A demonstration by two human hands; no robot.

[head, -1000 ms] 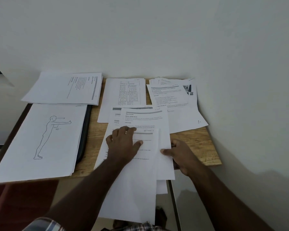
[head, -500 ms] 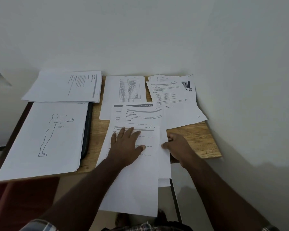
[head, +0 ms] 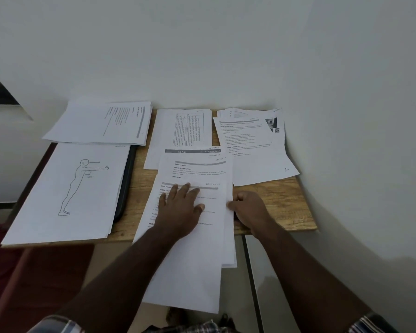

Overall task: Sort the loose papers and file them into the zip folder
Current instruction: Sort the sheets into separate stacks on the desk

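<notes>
Where left hand presses, white printed papers fanned

Matt white paper sheets (printed) lie on grainy wooden table.

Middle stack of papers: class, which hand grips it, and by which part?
The right hand pinches the middle stack's right edge; the left hand only presses flat on top.
</notes>
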